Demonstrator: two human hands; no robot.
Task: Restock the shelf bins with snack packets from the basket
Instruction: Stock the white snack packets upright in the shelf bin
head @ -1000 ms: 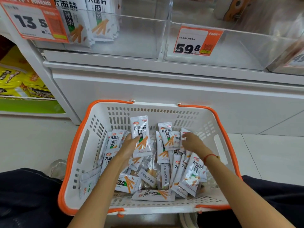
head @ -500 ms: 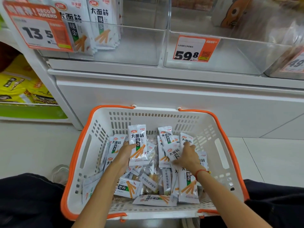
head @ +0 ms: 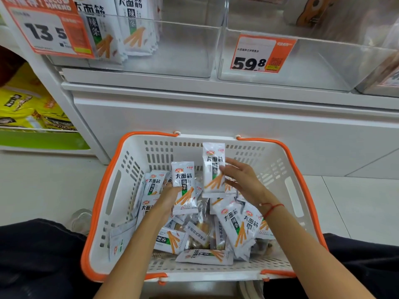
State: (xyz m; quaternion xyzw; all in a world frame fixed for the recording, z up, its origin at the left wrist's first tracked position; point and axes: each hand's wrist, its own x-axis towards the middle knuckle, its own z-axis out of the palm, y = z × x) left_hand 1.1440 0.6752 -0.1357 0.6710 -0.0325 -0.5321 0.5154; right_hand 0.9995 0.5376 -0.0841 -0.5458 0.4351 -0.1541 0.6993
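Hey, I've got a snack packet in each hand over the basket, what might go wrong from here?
1. The right hand pinches its white snack packet only along one edge, so it may slip back into the white and orange plastic basket.
2. The clear plastic bin with the 13.5 price tag holds matching packets; the neighbouring clear bin tagged 59.8 sits right beside it, so misplacing seems possible.
3. The left hand holds its white packet from below, so it could tip.

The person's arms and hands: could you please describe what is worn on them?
Both forearms are bare, with no sleeves or gloves showing. The right wrist carries a thin red string bracelet. No rings or watch show on the left hand or the right hand.
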